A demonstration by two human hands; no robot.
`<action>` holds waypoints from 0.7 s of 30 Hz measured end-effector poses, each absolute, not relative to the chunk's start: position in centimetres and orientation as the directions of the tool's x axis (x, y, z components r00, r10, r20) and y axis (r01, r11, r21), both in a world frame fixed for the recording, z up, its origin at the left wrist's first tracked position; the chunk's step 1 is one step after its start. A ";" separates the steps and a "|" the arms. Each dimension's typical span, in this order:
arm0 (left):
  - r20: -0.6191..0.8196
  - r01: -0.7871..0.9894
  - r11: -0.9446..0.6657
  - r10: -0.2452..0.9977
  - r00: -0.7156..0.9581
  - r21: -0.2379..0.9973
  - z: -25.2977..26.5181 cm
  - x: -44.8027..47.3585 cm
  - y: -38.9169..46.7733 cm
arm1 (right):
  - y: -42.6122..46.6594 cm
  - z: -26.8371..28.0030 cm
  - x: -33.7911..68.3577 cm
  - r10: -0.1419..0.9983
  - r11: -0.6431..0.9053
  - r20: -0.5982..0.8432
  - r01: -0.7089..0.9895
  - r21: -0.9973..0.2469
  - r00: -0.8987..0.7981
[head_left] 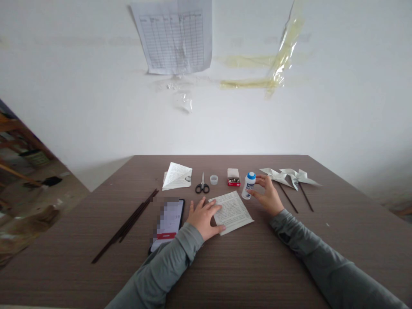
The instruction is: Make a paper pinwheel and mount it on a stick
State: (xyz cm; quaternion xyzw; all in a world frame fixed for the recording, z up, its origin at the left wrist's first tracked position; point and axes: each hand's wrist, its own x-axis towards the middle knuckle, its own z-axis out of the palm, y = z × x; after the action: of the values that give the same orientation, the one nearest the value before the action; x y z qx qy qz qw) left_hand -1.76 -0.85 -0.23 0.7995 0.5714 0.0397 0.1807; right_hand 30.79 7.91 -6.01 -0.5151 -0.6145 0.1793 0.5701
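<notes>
A square of printed paper (234,211) lies on the table in front of me. My left hand (204,219) rests on its left edge, fingers spread. To the right of the paper, my right hand (266,196) has its thumb and fingers around a white glue bottle (247,189) with a blue cap. The bottle tilts slightly, and whether its base touches the table I cannot tell. Behind the bottle's left side sits a small red box (233,182) of metal pins or similar small pieces. Two paper pinwheels (277,176) on dark sticks lie beyond my right hand.
Black-handled scissors (202,186) and a small clear cup (213,180) stand near the back. More printed papers (176,177) lie to their left. A phone (169,223) is beside my left forearm, and several dark sticks (131,219) lie farther left. A white wall rises behind the table (244,274).
</notes>
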 end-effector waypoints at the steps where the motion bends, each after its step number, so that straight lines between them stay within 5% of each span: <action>1: -0.143 0.899 -0.283 0.928 0.345 0.335 -0.2 -1.8 -0.9 | 7.8 -5.9 30.8 0.836 0.407 0.521 0.440 -0.800 0.174; 21: -0.056 0.904 -0.287 0.946 0.320 0.317 -0.8 -2.2 -0.8 | 7.6 -4.1 30.5 0.811 0.404 0.572 0.588 -0.701 0.125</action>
State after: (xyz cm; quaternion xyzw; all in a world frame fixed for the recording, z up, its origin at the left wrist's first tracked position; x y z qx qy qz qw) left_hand -2.25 -0.83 -0.76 0.7992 0.5786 0.0711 0.1466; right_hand 30.54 7.62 -4.14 -0.5357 -0.6529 0.1058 0.5250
